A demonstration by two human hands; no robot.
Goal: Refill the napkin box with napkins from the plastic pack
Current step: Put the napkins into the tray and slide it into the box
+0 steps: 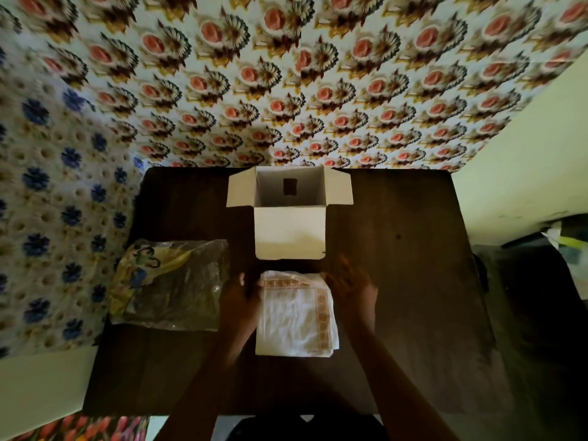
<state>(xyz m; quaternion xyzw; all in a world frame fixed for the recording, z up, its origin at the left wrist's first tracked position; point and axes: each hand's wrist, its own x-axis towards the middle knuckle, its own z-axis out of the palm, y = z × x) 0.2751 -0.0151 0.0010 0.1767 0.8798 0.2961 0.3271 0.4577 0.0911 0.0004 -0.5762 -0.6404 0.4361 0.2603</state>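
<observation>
A white cardboard napkin box [290, 232] stands in the middle of the dark table with its flaps spread open and its inside bare. Just in front of it lies a stack of white napkins [296, 316] with an orange border. My left hand [242, 297] rests against the stack's left edge. My right hand [351, 286] is at its upper right corner, fingers spread and blurred. Neither hand clearly grips the stack. The crumpled clear plastic pack [173, 284], printed yellow and blue, lies flat to the left.
The dark wooden table [397, 281] is pushed against a flower-patterned wall at the back and left. A plain pale wall and dark clutter [547, 249] stand on the right.
</observation>
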